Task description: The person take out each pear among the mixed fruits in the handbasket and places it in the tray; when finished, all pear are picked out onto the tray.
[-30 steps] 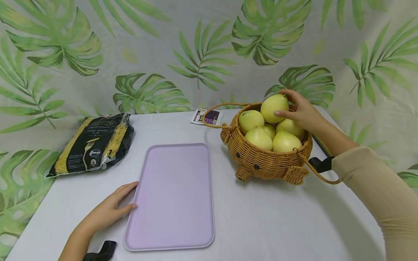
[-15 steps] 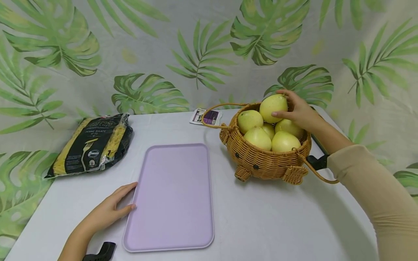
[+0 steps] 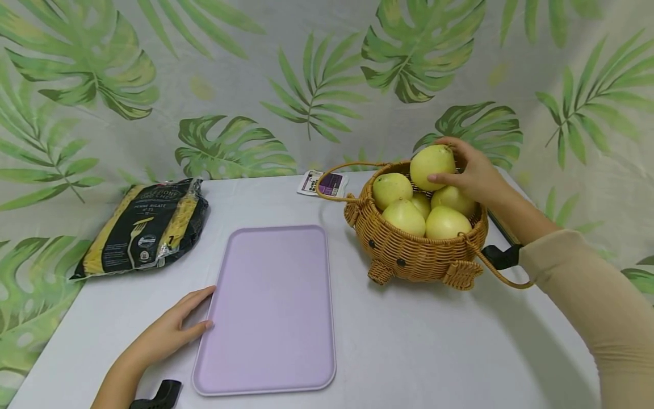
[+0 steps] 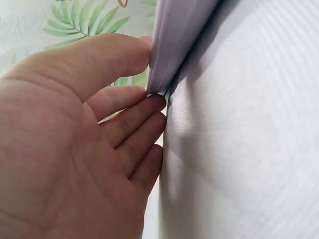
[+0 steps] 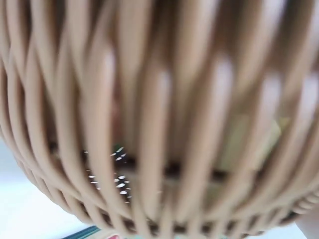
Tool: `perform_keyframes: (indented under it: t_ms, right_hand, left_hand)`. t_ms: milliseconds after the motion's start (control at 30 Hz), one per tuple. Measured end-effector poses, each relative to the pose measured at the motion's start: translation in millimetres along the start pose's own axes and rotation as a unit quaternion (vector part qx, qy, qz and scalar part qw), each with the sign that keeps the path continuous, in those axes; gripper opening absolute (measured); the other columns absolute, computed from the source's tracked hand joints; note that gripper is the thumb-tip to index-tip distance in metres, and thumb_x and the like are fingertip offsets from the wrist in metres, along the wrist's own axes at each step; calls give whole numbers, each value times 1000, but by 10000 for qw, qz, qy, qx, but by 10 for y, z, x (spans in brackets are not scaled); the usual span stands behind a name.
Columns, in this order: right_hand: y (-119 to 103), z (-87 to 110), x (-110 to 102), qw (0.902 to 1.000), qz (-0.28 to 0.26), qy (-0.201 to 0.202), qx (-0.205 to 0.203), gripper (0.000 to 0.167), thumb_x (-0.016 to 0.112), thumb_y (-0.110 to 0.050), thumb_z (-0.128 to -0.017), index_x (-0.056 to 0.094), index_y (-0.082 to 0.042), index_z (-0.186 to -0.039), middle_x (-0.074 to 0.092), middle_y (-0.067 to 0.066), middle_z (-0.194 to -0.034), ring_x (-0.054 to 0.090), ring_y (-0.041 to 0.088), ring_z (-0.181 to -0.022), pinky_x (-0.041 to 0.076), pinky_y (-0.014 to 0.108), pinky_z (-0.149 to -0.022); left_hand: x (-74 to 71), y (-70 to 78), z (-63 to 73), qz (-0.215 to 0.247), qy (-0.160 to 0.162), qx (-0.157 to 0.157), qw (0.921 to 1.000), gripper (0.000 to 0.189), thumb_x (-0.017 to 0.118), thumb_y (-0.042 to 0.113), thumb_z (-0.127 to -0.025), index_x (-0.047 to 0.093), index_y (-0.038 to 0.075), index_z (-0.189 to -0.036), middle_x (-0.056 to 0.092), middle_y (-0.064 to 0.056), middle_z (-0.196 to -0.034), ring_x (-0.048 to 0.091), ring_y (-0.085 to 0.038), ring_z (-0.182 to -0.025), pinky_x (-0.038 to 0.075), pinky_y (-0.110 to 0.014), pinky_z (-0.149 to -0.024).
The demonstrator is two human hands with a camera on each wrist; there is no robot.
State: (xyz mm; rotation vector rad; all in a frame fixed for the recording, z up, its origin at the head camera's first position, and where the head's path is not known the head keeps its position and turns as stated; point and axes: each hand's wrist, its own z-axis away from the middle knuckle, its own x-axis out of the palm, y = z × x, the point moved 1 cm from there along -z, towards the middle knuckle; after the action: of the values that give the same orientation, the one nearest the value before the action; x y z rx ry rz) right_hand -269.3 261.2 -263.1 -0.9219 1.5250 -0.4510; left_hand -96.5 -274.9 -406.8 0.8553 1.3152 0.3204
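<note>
In the head view, my right hand (image 3: 472,176) grips a yellow-green pear (image 3: 432,167) by its side, thumb in front and fingers behind. This pear sits highest, at the back of a brown wicker basket (image 3: 414,255) shaped like a pig's head. Several more pears (image 3: 403,217) fill the basket below it. My left hand (image 3: 166,329) lies at the left edge of a flat lilac tray (image 3: 271,307), thumb and fingertips against its rim. The left wrist view shows those fingers (image 4: 127,119) nearly straight beside the tray's edge. Basket weave (image 5: 159,124) fills the right wrist view and hides my right hand.
A black-and-yellow bag of penne pasta (image 3: 148,224) lies at the back left. Behind the basket's looped handle (image 3: 332,197) is a small white-and-purple packet (image 3: 311,182). A dark-edged flat item (image 3: 503,227) shows partly behind the basket's right side. Leaf-print cloth (image 3: 230,142) hangs behind the table.
My right hand has shifted slightly up and right with the pear, and a bit of dark basket weave now shows beneath it. The left hand and tray stay put.
</note>
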Motion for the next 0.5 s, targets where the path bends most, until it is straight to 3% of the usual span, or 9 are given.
perform_keyframes:
  t_ms: [133, 267, 400, 500]
  right_hand:
    - [-91, 82, -69, 9999, -72, 112, -7, 69, 70, -26, -79, 33, -28, -138, 37, 13, -133, 40, 34, -113, 40, 45, -83]
    - [-223, 171, -144, 9994, -109, 259, -195, 68, 70, -22, -80, 34, -29, -137, 37, 12, -131, 43, 32, -110, 47, 29, -73]
    - [-382, 275, -178, 9965, -334, 480, -594, 67, 70, -12, -78, 38, -24, -135, 40, 8, -127, 42, 21, -105, 47, 17, -67]
    - [-511, 377, -139, 9885, -968, 607, -986, 66, 69, 2, -76, 40, -16, -132, 39, 6, -126, 41, 19, -103, 48, 16, -69]
  left_hand:
    - [-2, 5, -1, 14, 2, 23, 10000, 63, 61, 29, -86, 32, 13, -140, 36, -12, -136, 28, -36, -125, 13, -2, -89]
    - [-1, 8, 2, 37, 5, 28, 10000, 63, 61, 29, -86, 32, 13, -140, 36, -13, -136, 28, -36, -125, 13, -1, -88]
    - [8, 0, 3, 36, 11, 57, 10000, 63, 60, 28, -87, 32, 12, -140, 36, -13, -135, 28, -36, -124, 13, -1, -89]
    - [11, -19, 0, -20, 29, 14, 10000, 63, 60, 30, -87, 32, 12, -140, 36, -12, -136, 28, -31, -125, 13, -1, -89]
